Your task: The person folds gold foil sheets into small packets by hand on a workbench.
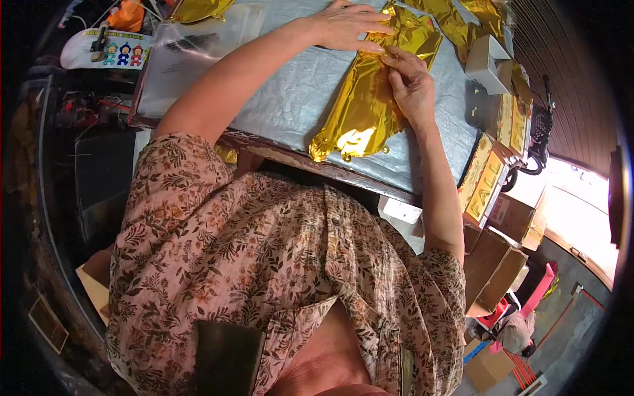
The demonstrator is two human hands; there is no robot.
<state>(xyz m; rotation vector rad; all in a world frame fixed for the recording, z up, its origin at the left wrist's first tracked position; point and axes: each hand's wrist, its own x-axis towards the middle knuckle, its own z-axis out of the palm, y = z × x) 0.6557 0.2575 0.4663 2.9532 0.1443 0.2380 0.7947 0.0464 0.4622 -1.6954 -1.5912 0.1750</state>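
Observation:
A flat, shiny gold foil balloon (370, 99) with small ring tabs at its near end lies lengthwise on the table. My left hand (347, 28) reaches across from the left with fingers stretched out, the fingertips resting on the foil's upper part. Just below those fingertips, my right hand (411, 82) has its fingers curled at the right side of the same balloon, seemingly pinching the foil; the exact grip is partly hidden. More gold foil (456, 23) lies past the hands at the far right.
The table (284, 99) has a grey-blue cover. Clear plastic sheeting (198, 56) and another gold foil piece (201, 9) lie at the left. A white box-like holder (487, 64) stands at the right edge, beside printed cartons (485, 181). Cardboard boxes (492, 270) are stacked below.

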